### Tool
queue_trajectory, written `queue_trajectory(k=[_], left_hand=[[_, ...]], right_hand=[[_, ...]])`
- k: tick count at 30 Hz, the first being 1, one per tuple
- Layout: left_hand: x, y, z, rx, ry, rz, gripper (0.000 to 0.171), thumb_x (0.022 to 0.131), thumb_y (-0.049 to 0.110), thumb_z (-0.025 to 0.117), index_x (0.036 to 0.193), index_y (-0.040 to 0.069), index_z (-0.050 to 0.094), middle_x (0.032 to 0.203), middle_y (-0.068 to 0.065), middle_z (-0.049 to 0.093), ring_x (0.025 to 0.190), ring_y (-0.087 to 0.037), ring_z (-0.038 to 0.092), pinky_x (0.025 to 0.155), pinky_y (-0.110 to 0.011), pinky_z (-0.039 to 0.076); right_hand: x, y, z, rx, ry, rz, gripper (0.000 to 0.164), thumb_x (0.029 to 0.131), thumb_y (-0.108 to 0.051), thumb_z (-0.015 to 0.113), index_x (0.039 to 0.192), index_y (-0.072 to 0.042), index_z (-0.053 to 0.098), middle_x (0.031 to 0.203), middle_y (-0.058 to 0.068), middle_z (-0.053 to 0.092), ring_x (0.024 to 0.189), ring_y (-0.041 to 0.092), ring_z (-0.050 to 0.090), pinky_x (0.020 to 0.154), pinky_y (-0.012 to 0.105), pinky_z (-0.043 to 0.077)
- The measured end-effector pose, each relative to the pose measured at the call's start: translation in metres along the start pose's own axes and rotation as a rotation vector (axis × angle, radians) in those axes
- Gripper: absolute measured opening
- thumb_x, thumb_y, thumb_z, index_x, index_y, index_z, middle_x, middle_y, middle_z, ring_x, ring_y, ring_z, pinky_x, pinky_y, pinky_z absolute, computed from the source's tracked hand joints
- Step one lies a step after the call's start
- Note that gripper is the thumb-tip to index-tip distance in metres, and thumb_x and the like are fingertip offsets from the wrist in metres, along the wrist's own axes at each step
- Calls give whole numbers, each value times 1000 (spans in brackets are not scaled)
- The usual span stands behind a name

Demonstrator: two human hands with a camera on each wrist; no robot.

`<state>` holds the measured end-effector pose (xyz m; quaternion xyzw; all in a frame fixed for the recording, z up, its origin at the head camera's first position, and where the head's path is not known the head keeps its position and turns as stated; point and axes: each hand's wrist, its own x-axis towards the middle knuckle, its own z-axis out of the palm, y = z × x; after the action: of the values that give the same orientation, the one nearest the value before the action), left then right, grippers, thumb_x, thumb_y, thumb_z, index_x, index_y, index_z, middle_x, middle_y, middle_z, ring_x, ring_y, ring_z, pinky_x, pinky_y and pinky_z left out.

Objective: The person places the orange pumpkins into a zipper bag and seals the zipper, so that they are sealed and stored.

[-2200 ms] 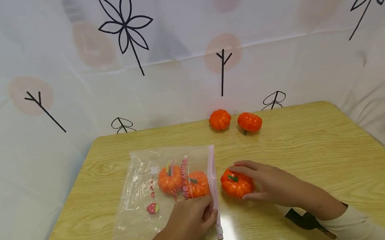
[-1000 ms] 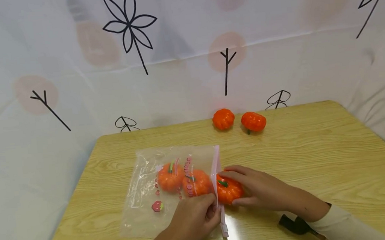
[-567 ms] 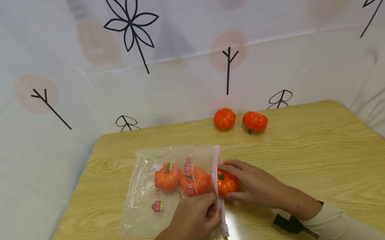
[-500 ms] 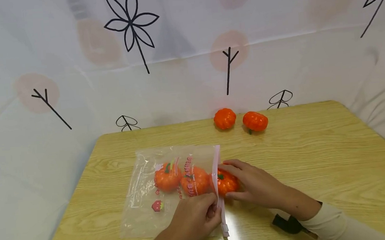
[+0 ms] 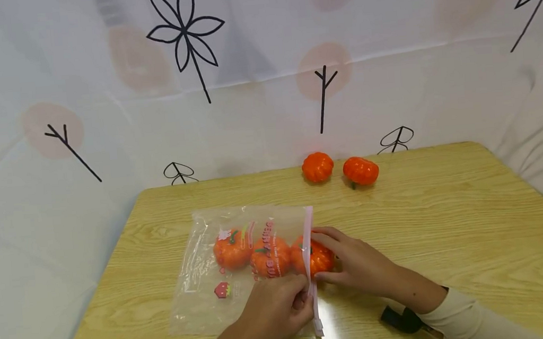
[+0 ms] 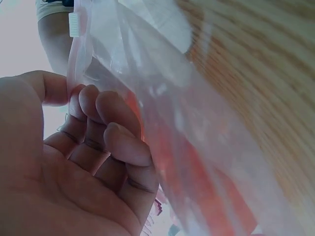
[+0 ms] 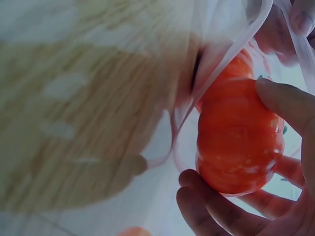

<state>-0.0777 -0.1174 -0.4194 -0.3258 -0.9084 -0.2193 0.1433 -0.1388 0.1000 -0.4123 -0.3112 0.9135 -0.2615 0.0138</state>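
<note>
A clear zip bag [image 5: 196, 303] with pink print and a pink slider edge lies flat, its mouth facing right. Two small orange toy pumpkins sit inside, a left one [image 5: 232, 251] and a middle one [image 5: 270, 260]. My left hand [image 5: 275, 307] pinches the bag's edge between thumb and curled fingers near the slider [image 6: 74, 24]. My right hand [image 5: 355, 261] holds a third pumpkin [image 7: 238, 137], thumb on one side and fingers on the other. That pumpkin is partly through the mouth, its left half under the plastic and touching the middle one.
Two more orange pumpkins stand at the table's back edge, one upright [image 5: 317, 167] and one tipped with its stem down [image 5: 361, 171]. A white cloth [image 5: 258, 117] with leaf drawings hangs behind the wooden table [image 5: 448, 219]. A dark strap [image 5: 403, 319] shows at my right wrist.
My right hand has moved left, pushing its pumpkin from beside the bag into the mouth. The two pumpkins inside have shifted left. My left hand has kept its pinch on the edge.
</note>
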Motion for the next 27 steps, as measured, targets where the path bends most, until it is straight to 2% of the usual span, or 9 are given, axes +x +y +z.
queue_trajectory(k=[5,13,19,24,27], left_hand=[[0,1,0,17,4,26,26,81,25,72,71,24,48,63,18,36,55,8,26,51,-8,16],[0,1,1,0,-19,16,24,82,25,72,72,24,50,64,17,37,55,8,27,50,-8,17],[0,2,1,8,-5,38,25,81,24,72,71,24,49,64,17,37,55,8,27,51,-8,16],[1,2,0,0,-13,38,27,80,24,72,70,24,47,62,18,35,55,9,26,51,-7,16],[1,1,0,-5,-14,37,28,79,23,72,69,23,46,62,18,34,55,9,25,50,-7,16]], right_hand=[[0,2,2,38,35,-42,74,82,-38,81,145,-16,48,149,3,47,123,23,61,96,42,54],[1,4,6,85,59,-76,70,86,-40,77,144,-11,50,146,8,48,125,27,58,96,43,53],[3,3,6,131,48,-78,70,85,-31,79,145,-11,48,148,9,47,131,30,54,101,46,50],[3,2,5,163,16,-87,65,88,-21,74,146,-14,47,150,8,44,133,29,51,104,49,48],[3,2,5,169,4,-91,67,84,-14,71,147,-16,47,150,6,43,133,25,51,104,49,47]])
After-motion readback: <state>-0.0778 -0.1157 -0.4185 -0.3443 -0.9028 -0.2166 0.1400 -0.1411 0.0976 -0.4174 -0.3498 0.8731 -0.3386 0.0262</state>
